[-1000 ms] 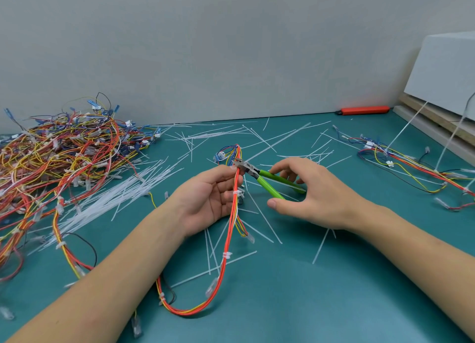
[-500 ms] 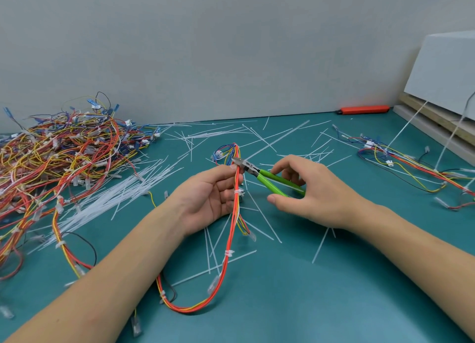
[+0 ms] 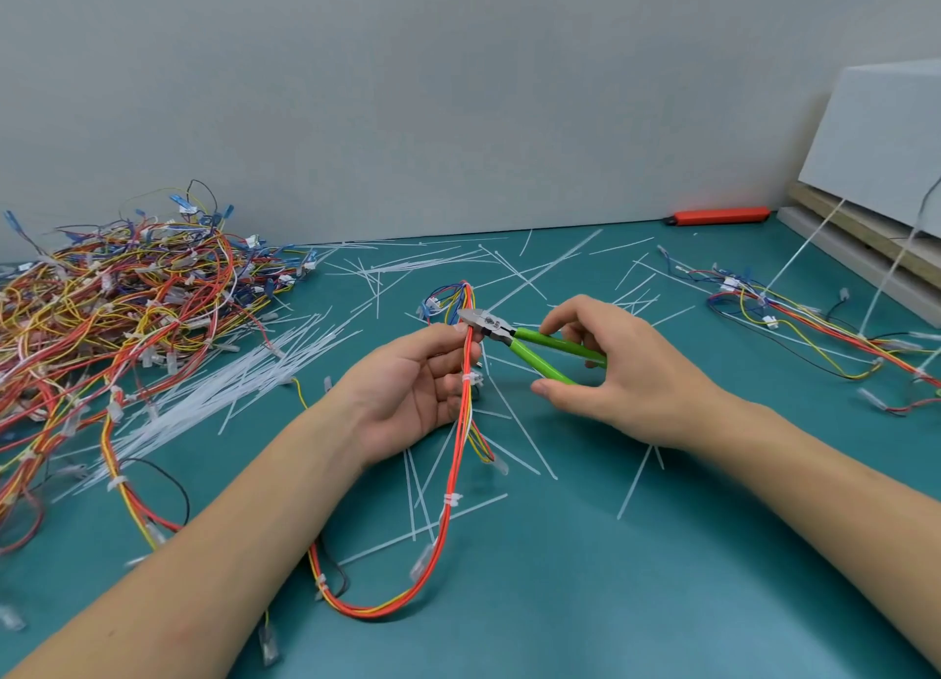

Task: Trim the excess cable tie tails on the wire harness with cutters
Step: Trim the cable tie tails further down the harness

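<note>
A wire harness (image 3: pixel 454 480) of red, orange and yellow wires loops from the table centre down toward me, with white cable ties along it. My left hand (image 3: pixel 407 388) holds the harness near its upper end, fingers curled round the bundle. My right hand (image 3: pixel 621 373) grips the green handles of the cutters (image 3: pixel 514 339). The metal jaws sit against the harness just above my left fingertips. A white tie (image 3: pixel 471 379) sits on the bundle below the jaws.
A big tangled pile of harnesses (image 3: pixel 112 311) fills the left. Loose white cable ties and cut tails (image 3: pixel 244 378) litter the teal table (image 3: pixel 611 602). Another harness (image 3: pixel 794 322) lies right, an orange knife (image 3: pixel 720 216) by the wall, a white box (image 3: pixel 886 133) far right.
The cutters' jaws have shifted slightly left onto the bundle, and my right fingers have adjusted on the handles. My left hand stays in place on the harness.
</note>
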Demonstrator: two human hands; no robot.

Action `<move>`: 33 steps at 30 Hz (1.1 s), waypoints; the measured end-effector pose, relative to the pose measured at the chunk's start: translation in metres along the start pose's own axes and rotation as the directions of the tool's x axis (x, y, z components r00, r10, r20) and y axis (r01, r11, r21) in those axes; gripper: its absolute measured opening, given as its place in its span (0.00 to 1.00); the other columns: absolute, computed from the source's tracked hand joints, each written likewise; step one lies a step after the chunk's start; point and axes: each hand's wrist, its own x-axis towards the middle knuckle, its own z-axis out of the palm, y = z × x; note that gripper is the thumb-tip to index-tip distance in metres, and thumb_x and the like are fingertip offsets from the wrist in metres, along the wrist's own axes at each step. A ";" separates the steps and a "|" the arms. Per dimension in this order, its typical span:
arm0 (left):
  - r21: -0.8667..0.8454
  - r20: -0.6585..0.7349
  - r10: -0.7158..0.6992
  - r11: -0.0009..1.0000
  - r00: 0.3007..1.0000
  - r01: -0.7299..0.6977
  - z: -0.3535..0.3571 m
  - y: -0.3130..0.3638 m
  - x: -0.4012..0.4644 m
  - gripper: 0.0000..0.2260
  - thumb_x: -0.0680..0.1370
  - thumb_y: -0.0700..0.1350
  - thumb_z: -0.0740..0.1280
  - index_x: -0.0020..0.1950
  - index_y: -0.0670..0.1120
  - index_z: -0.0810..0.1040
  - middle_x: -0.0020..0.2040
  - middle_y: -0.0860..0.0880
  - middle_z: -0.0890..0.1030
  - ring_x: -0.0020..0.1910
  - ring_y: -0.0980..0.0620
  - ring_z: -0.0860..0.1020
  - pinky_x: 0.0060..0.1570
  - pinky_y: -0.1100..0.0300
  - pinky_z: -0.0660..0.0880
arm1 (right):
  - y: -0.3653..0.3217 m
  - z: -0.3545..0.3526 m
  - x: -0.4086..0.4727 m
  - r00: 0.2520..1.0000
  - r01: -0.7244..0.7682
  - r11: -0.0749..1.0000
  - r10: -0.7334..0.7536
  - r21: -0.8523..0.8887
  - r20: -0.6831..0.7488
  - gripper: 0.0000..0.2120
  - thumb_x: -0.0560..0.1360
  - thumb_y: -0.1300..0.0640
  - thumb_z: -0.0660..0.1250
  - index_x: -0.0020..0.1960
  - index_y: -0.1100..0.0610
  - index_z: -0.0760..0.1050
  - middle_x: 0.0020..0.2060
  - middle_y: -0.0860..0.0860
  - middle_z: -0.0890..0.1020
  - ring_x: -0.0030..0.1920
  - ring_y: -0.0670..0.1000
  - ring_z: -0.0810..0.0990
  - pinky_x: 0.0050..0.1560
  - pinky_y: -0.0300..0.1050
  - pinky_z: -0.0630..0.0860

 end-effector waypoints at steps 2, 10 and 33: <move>0.000 0.002 0.001 1.000 1.000 -0.001 0.000 0.000 0.000 0.05 0.72 0.45 0.71 0.43 0.45 0.85 0.37 0.50 0.83 0.25 0.54 0.75 0.28 0.62 0.74 | 0.002 0.002 0.000 1.000 0.000 1.000 0.000 0.013 0.012 0.19 0.73 0.43 0.78 0.60 0.44 0.76 0.48 0.40 0.78 0.52 0.42 0.75 0.50 0.31 0.70; 0.049 0.017 -0.009 0.999 1.000 0.008 0.000 0.000 0.000 0.05 0.72 0.45 0.71 0.42 0.45 0.86 0.36 0.49 0.81 0.25 0.54 0.74 0.27 0.61 0.73 | 0.009 0.002 0.003 0.999 0.021 0.999 -0.021 -0.025 0.035 0.26 0.72 0.45 0.79 0.67 0.45 0.75 0.56 0.38 0.77 0.60 0.40 0.73 0.59 0.27 0.65; 0.062 0.036 -0.062 0.996 0.997 0.060 0.000 0.003 -0.004 0.06 0.69 0.45 0.72 0.42 0.44 0.86 0.35 0.50 0.81 0.24 0.56 0.70 0.26 0.63 0.70 | 0.008 -0.004 0.004 0.997 0.054 0.999 -0.053 -0.005 0.056 0.28 0.72 0.50 0.80 0.69 0.49 0.76 0.61 0.41 0.78 0.65 0.43 0.73 0.66 0.33 0.66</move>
